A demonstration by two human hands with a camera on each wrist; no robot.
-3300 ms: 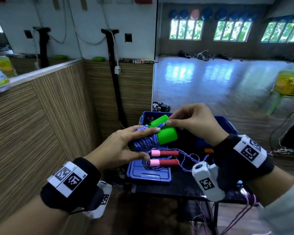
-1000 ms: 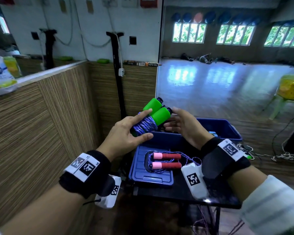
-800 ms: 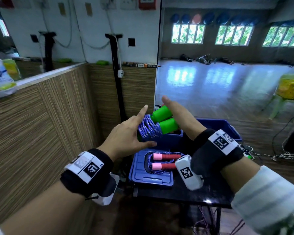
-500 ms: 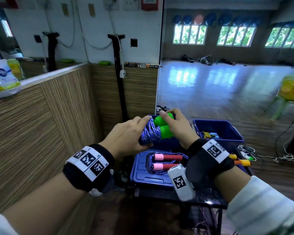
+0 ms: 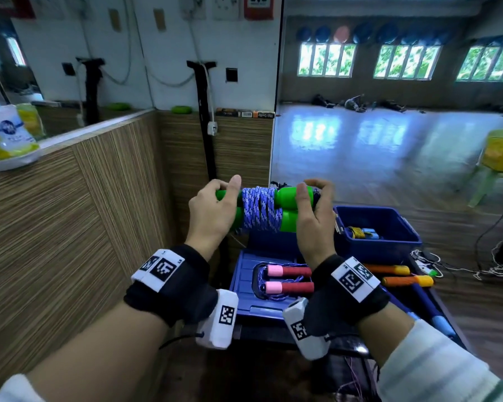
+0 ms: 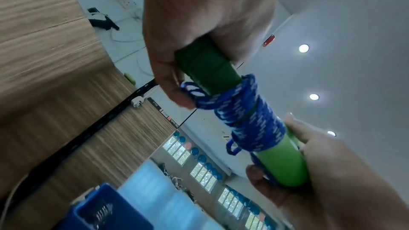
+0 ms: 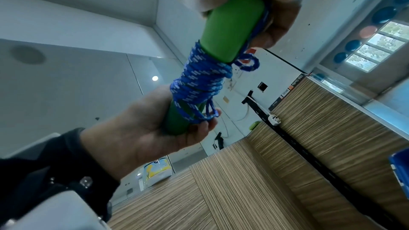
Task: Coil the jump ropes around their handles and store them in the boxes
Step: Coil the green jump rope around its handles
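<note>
Both arms reach forward at chest height, wrists banded in black. Left hand [image 5: 212, 210] curls around one end of the green-handled bundle [image 5: 262, 210], right hand [image 5: 314, 216] clasps the other, palms facing inward.

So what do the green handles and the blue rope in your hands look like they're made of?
Green handles: matte and smooth with rounded ends, probably foam or soft rubber; no gloss shows. Blue rope: braided cord with white flecks and a visible weave, likely nylon or polyester, coiled round both handles.

Green-handled rope bundle [image 5: 263, 211] now level, seemingly higher, a hand at each end.
</note>
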